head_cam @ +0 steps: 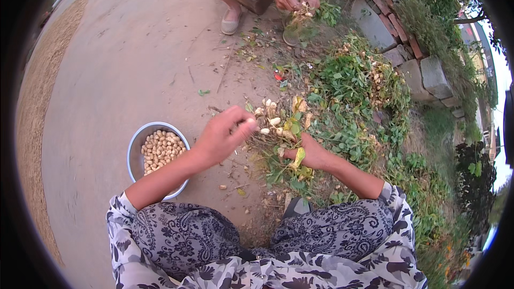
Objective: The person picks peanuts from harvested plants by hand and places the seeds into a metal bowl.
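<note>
My right hand [309,152] grips the stems of an uprooted peanut plant [295,128]; its leaves are green and yellowing. Several pale peanut pods [274,121] hang from the roots, pointing toward my left hand [225,136]. That hand is curled, thumb and fingers drawn together right beside the pods. It is slightly blurred, and whether a pod sits between the fingertips cannot be made out. Under my left forearm stands a round metal basin [136,160] with a pale blue rim. Loose peanuts [162,148] cover much of its bottom, and the forearm hides part of it.
A heap of peanut plants [349,72] lies to the right. Across from me, a seated person's hands [299,0] hold another plant. Stone blocks and bricks [431,76] edge the right side. A strip of tan grains [40,128] lies on the concrete at far left.
</note>
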Demonstrator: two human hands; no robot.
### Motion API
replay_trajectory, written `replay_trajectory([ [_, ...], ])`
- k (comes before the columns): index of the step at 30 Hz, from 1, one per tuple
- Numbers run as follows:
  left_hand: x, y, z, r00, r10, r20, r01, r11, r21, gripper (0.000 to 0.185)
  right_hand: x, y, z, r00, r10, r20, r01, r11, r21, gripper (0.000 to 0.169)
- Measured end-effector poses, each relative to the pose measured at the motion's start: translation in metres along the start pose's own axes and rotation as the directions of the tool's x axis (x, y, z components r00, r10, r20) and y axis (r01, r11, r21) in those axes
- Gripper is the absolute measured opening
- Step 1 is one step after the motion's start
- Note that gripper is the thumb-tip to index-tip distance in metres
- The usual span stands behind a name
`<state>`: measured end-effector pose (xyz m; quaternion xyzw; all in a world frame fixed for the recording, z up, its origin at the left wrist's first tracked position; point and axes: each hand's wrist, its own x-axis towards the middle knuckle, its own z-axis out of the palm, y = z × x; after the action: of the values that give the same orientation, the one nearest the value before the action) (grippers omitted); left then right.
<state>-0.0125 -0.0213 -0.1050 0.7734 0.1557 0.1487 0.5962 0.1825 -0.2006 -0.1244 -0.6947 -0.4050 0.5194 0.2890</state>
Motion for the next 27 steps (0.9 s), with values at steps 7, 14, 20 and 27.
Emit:
replay_trajectory([
  [7, -0.002, -0.004, -0.01, 0.97, -0.233, 0.068, 0.235, 0.836, -0.495, 0.025, -0.004, -0.014, 0.003, 1.0, 0.018, 0.006, -0.018, 0.949, 0.314, 0.059],
  [14, 0.0, 0.002, -0.043, 0.956, -0.295, -0.007, 0.189, 0.633, -0.751, 0.023, -0.008, -0.009, -0.004, 0.891, 0.436, 0.125, -0.45, 0.819, 0.356, 0.052],
  [20, -0.026, -0.02, -0.108, 0.916, -0.335, -0.22, 0.202, 0.861, -0.467, 0.027, -0.024, 0.047, -0.042, 0.886, 0.364, 0.286, -0.441, 0.476, 0.761, 0.045],
  [27, -0.118, -0.078, -0.152, 0.873, -0.48, -0.088, 0.438, 0.69, 0.576, 0.028, -0.045, 0.06, -0.037, 0.961, 0.221, 0.165, -0.263, 0.556, 0.789, 0.052],
])
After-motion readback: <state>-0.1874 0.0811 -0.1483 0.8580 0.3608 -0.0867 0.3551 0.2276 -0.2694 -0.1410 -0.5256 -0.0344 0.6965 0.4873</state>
